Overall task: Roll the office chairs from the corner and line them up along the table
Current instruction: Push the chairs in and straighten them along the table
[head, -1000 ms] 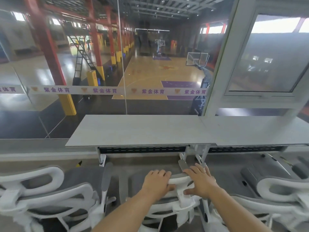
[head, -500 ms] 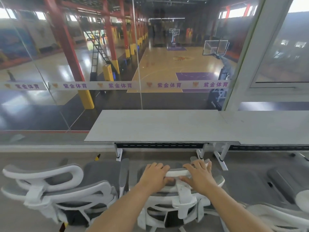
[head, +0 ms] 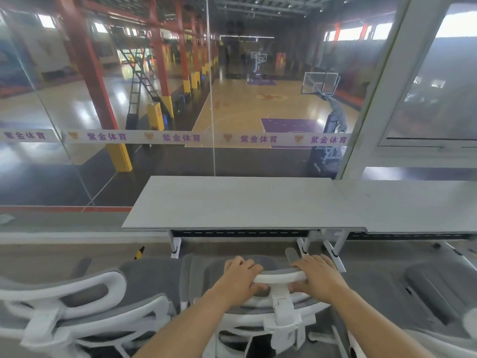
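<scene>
Since the long pale-grey tabletop (head: 245, 202) lies straight ahead of the grip, its near edge just beyond the knuckles, the push should run square to that edge. Held between the hands, the white-framed office chair with grey mesh (head: 281, 316) has its seat reaching toward the table's white legs (head: 176, 245). A matching white-and-grey chair (head: 90, 301) stands just beside the grip on the left, and another grey-seated chair (head: 426, 288) stands farther off on the right. To line them up well, I judge the held chair needs even gaps to both neighbours, so it wants steering gently, not shoving. Its curved white headrest bar (head: 280, 275) sits under both palms. The left hand (head: 241, 276) and the right hand (head: 318, 276) each wrap it, fingers curled over the front. Equal pressure from both should stop the chair twisting.
</scene>
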The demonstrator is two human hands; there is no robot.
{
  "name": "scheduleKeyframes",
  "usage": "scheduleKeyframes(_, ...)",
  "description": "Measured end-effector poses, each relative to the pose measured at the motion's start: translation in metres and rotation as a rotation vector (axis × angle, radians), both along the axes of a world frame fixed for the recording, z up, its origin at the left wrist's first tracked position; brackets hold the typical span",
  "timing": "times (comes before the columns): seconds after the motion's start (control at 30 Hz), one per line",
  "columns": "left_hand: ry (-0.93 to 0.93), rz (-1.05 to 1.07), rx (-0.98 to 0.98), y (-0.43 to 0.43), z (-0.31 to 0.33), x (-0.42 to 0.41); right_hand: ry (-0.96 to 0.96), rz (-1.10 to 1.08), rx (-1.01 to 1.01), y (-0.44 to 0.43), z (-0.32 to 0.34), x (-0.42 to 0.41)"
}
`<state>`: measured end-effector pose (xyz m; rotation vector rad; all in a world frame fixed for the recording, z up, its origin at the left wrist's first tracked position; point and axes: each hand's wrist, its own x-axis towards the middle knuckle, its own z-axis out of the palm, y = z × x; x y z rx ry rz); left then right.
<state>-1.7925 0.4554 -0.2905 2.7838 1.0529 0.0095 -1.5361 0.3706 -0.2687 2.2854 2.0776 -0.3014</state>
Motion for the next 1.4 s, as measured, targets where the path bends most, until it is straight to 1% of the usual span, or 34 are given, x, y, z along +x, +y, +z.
scheduleKeyframes(0.3,0.038,-0.001,-0.025,0.010,0.009,0.016,0.029,0.023,0.020,0.009,-0.003,0.026)
scheduleKeyframes(0.47,0.034,0.001,-0.034,0.009,0.006,0.018,-0.010,0.040,0.028,0.008,-0.003,0.027)
scheduleKeyframes(0.97,-0.011,-0.023,0.005,0.000,-0.004,0.017,-0.016,0.011,0.036,-0.016,-0.007,0.022)
scheduleKeyframes(1.13,-0.034,-0.004,-0.009,-0.005,-0.005,0.017,-0.026,0.014,0.033,-0.019,-0.008,0.023)
scheduleKeyframes(1.4,-0.058,-0.016,0.030,-0.014,-0.008,0.011,0.056,0.003,0.090,-0.028,-0.017,0.018)
